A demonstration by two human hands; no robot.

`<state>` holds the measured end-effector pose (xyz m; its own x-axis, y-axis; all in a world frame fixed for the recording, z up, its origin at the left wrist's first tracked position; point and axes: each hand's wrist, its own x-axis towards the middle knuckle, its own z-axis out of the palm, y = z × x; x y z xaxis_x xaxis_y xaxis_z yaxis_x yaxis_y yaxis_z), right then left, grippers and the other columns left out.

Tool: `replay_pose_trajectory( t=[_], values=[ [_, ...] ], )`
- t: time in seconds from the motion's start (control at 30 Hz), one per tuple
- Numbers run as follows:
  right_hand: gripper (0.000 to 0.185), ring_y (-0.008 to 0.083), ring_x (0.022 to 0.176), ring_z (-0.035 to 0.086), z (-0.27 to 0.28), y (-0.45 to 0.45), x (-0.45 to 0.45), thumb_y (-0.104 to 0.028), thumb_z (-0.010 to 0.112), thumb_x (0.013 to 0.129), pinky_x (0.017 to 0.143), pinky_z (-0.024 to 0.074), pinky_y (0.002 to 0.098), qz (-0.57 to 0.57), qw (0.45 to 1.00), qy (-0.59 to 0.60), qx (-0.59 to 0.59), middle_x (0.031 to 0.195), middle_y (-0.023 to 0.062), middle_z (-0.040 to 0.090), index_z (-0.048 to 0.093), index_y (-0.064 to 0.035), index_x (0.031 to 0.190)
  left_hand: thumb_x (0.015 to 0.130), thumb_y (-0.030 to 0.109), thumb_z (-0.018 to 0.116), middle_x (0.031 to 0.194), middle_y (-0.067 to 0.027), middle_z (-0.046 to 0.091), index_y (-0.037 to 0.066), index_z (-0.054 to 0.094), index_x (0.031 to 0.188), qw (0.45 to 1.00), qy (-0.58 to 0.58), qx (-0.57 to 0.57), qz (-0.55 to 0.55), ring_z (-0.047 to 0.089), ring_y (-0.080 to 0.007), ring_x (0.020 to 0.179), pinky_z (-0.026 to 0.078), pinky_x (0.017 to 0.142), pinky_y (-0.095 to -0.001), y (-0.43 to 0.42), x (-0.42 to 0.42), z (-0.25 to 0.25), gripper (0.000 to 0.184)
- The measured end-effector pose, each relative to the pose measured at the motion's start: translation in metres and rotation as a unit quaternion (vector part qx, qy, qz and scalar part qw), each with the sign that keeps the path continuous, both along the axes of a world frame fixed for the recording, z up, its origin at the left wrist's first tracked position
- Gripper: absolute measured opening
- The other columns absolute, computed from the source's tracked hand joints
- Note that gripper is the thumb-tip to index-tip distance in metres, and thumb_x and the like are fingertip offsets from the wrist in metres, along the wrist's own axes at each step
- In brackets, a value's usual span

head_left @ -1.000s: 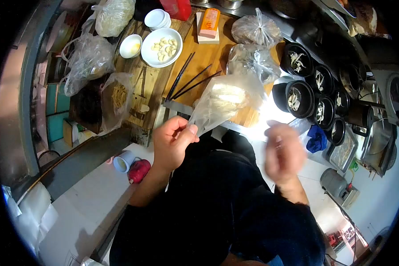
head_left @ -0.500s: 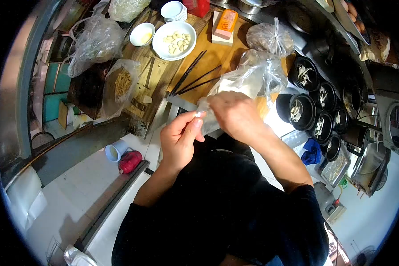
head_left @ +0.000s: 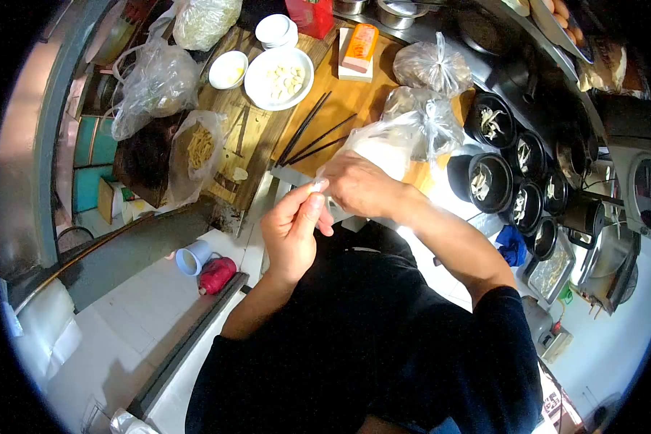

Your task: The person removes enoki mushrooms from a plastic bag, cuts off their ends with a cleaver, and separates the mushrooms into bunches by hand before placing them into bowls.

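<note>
A clear plastic bag with something white in it lies at the near edge of the wooden board, its neck drawn toward me. My left hand pinches a small whitish end, which looks like the bag's twisted neck, between thumb and forefinger. Right against those fingertips, my right hand is curled over the neck of the bag, and its fingertips are mostly hidden. Two knotted plastic bags sit just beyond. Black chopsticks lie to the left on the board.
A white bowl of peeled garlic cloves and a smaller bowl stand at the back left. An orange-labelled block is behind. Several black pots holding pale strips stand at right. An open bag of brownish strips lies left.
My right hand has moved left and slightly down, up against my left fingertips. The left hand keeps its pinch. The whole view has shifted slightly.
</note>
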<state>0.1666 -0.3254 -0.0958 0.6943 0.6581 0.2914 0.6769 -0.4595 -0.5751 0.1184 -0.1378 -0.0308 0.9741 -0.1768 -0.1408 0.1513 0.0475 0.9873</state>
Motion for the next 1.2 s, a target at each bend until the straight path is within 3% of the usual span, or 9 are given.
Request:
replay_pose_trajectory(
  t=[0.17, 0.37, 0.47, 0.57, 0.67, 0.83, 0.9, 1.07, 1.2],
  values=[
    [0.018, 0.0322, 0.095, 0.076, -0.002, -0.034, -0.013, -0.011, 0.066, 0.087, 0.078, 0.0612, 0.0421, -0.074, 0.877, 0.246, -0.405, 0.105, 0.0155, 0.077, 0.077, -0.0055, 0.100, 0.106, 0.013, 0.059, 0.075, -0.0078, 0.066, -0.005, 0.067, 0.126, 0.998, -0.006, -0.003, 0.057, 0.061, -0.0124, 0.062, 0.051, 0.058, -0.0258, 0.007, -0.003, -0.007, 0.028],
    [0.020, 0.0287, 0.086, 0.076, -0.027, 0.010, -0.032, -0.015, 0.061, 0.090, 0.075, 0.0605, 0.0362, -0.027, 0.915, 0.124, -0.383, 0.097, 0.0107, 0.077, 0.076, -0.0044, 0.099, 0.105, 0.010, 0.059, 0.081, -0.0103, 0.069, -0.004, 0.066, 0.127, 0.998, 0.036, -0.045, -0.010, 0.064, -0.0147, 0.064, 0.055, 0.062, -0.0284, -0.010, -0.016, -0.006, 0.027],
    [0.024, 0.0297, 0.103, 0.071, -0.034, 0.037, -0.017, -0.021, 0.061, 0.090, 0.088, 0.0562, 0.0409, 0.014, 0.902, 0.288, -0.320, 0.109, 0.0146, 0.075, 0.076, -0.0092, 0.103, 0.103, 0.004, 0.060, 0.080, -0.0103, 0.070, -0.005, 0.067, 0.125, 0.998, -0.018, -0.017, -0.054, 0.066, -0.0144, 0.067, 0.055, 0.063, -0.0276, -0.014, -0.017, -0.001, 0.025],
    [0.025, 0.0302, 0.120, 0.062, -0.087, 0.049, -0.030, -0.029, 0.062, 0.089, 0.095, 0.0523, 0.0440, -0.005, 0.925, 0.211, -0.317, 0.115, 0.0157, 0.071, 0.077, -0.0122, 0.101, 0.103, 0.003, 0.060, 0.081, -0.0101, 0.071, -0.005, 0.068, 0.124, 0.998, -0.034, -0.005, -0.043, 0.067, -0.0143, 0.068, 0.056, 0.064, -0.0273, -0.015, -0.018, -0.007, 0.024],
    [0.030, 0.0320, 0.122, 0.060, -0.099, 0.064, -0.021, -0.030, 0.064, 0.087, 0.100, 0.0496, 0.0436, -0.068, 0.853, 0.314, -0.411, 0.118, 0.0157, 0.068, 0.076, -0.0108, 0.108, 0.102, 0.001, 0.061, 0.083, -0.0103, 0.071, -0.003, 0.069, 0.124, 0.997, -0.007, -0.026, -0.066, 0.068, -0.0143, 0.070, 0.057, 0.066, -0.0273, -0.018, -0.024, -0.005, 0.024],
    [0.041, 0.0345, 0.137, 0.049, -0.099, 0.059, -0.019, -0.022, 0.054, 0.095, 0.112, 0.0404, 0.0503, -0.090, 0.881, 0.107, -0.452, 0.146, 0.0200, 0.052, 0.061, -0.0030, 0.131, 0.103, 0.000, 0.059, 0.084, -0.0097, 0.071, -0.004, 0.066, 0.124, 0.997, 0.006, -0.031, -0.077, 0.067, -0.0135, 0.069, 0.056, 0.065, -0.0272, -0.009, -0.020, -0.012, 0.022],
    [0.041, 0.0383, 0.118, 0.064, -0.113, 0.044, -0.028, -0.023, 0.063, 0.091, 0.100, 0.0514, 0.0469, -0.136, 0.941, 0.158, -0.266, 0.116, 0.0205, 0.068, 0.063, -0.0028, 0.126, 0.104, 0.003, 0.058, 0.081, -0.0088, 0.069, -0.003, 0.065, 0.123, 0.998, 0.030, -0.038, -0.030, 0.065, -0.0131, 0.066, 0.055, 0.064, -0.0274, 0.000, -0.012, -0.012, 0.021],
    [0.065, 0.0380, 0.127, 0.060, 0.018, -0.012, -0.018, -0.010, 0.077, 0.079, 0.107, 0.0479, 0.0455, -0.190, 0.894, 0.405, -0.036, 0.131, 0.0225, 0.064, 0.053, 0.0003, 0.139, 0.104, 0.007, 0.061, 0.083, -0.0065, 0.069, -0.002, 0.066, 0.117, 0.997, 0.033, -0.068, 0.016, 0.063, -0.0103, 0.066, 0.053, 0.062, -0.0245, 0.016, 0.016, -0.016, 0.016],
    [0.079, 0.0299, 0.134, 0.056, 0.051, -0.044, -0.057, -0.007, 0.082, 0.076, 0.113, 0.0431, 0.0396, -0.278, 0.898, 0.254, 0.226, 0.142, 0.0187, 0.059, 0.049, -0.0019, 0.147, 0.102, 0.005, 0.063, 0.086, -0.0071, 0.068, 0.000, 0.060, 0.119, 0.999, 0.013, -0.039, -0.006, 0.064, -0.0108, 0.067, 0.053, 0.058, -0.0248, 0.006, 0.036, -0.016, 0.018]
  ],
)
